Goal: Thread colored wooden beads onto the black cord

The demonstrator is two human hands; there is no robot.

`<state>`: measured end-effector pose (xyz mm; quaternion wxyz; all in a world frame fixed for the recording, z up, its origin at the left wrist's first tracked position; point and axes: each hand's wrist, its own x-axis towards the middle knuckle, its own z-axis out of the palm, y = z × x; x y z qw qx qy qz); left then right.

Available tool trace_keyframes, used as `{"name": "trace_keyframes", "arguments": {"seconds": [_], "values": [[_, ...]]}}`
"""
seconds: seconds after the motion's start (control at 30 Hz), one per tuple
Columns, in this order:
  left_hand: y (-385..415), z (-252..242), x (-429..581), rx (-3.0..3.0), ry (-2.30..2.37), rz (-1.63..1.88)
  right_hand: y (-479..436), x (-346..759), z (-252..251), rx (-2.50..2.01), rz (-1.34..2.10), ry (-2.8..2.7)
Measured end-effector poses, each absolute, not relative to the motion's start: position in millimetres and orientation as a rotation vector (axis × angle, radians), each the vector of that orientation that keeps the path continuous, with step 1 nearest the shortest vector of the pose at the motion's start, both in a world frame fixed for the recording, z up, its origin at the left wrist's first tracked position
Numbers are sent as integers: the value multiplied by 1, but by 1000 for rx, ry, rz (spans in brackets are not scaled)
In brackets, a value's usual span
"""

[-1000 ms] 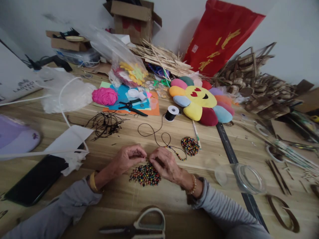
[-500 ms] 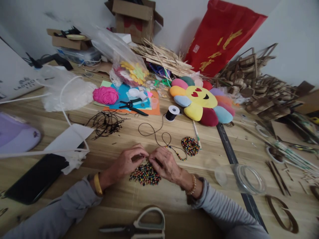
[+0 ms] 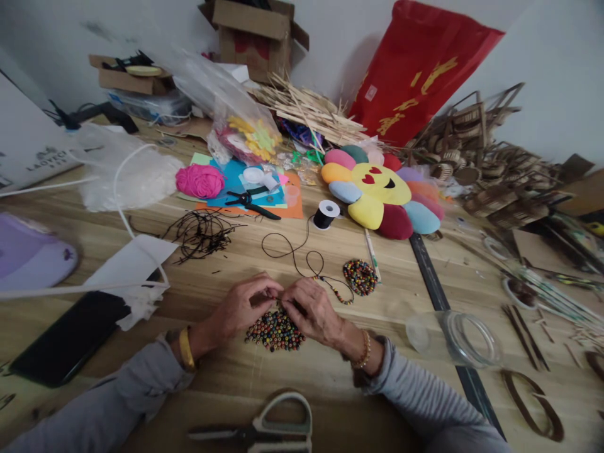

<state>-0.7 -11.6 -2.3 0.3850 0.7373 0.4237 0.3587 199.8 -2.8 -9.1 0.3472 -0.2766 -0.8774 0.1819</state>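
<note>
Above a pile of small coloured beads (image 3: 276, 333), my left hand (image 3: 248, 301) and my right hand (image 3: 312, 308) meet fingertip to fingertip. My left thumb and forefinger are closed in a pinch on a tiny bead, mostly covered by the fingers. My right fingers are pinched on the black cord, whose end is hidden at the fingertips. From behind my right hand the black cord (image 3: 283, 255) runs out, with several beads (image 3: 340, 296) threaded on it, and loops back to a spool (image 3: 325, 215). A coiled strand of beads (image 3: 360, 277) lies to the right.
Scissors (image 3: 278, 421) lie at the near edge. A phone (image 3: 68, 340) is on the left, below tangled black cord pieces (image 3: 201, 234). Pliers (image 3: 252, 203) rest on coloured paper beside pink yarn (image 3: 200, 181). A flower cushion (image 3: 382, 189) sits behind; a clear jar (image 3: 465, 340) stands right.
The left fingertips have shifted very slightly at the pinch. Both hands otherwise stay in place over the bead pile.
</note>
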Motion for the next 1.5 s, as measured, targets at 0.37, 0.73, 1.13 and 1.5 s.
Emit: {"name": "trace_keyframes", "arguments": {"seconds": [0.37,0.73,1.13,1.5], "values": [[-11,-4,-2,1910,1074,924,-3,201,-9,-716,491,-2290],[-12,-5,-1,1824,1075,912,-2,201,-8,-700,503,-2298],[-11,-4,-2,1481,1035,876,-2,202,-9,-692,502,-2288],[-10,1,-3,1434,1063,851,-2,201,-11,-657,531,-2250]]}}
